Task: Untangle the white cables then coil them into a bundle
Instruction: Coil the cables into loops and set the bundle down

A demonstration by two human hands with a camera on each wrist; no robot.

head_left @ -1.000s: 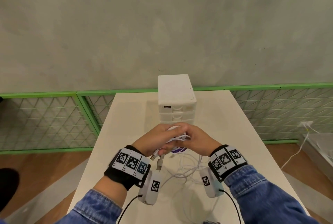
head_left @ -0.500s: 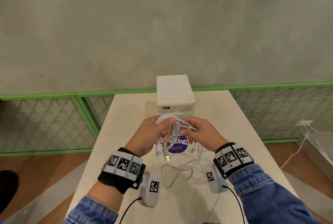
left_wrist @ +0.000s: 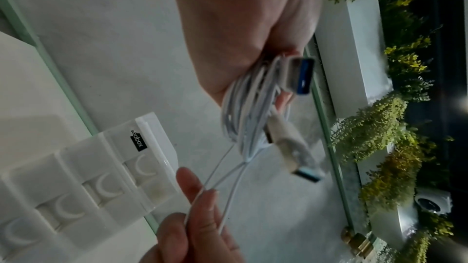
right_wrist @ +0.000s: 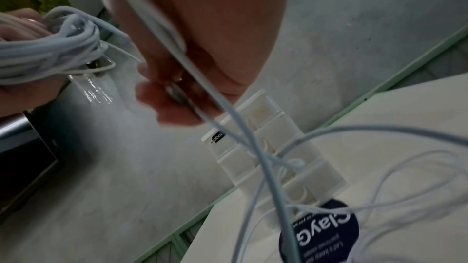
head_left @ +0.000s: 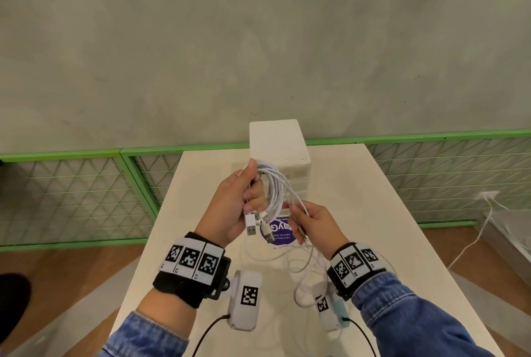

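My left hand grips a coil of white cables held up above the table, with two USB plugs hanging below the fist. The same coil and plugs fill the left wrist view. My right hand pinches the loose white strands that run from the coil down to the table. In the right wrist view these strands pass through my curled fingers. More slack cable lies in loops on the table between my wrists.
A white drawer box stands at the back of the cream table, just behind my hands. A round purple sticker lies on the tabletop under the coil. Green mesh fencing runs behind the table.
Both hands have risen from the tabletop. The coil in my left hand has grown and lifted in front of the drawer box, and my right hand has drawn apart to the right with the strands.
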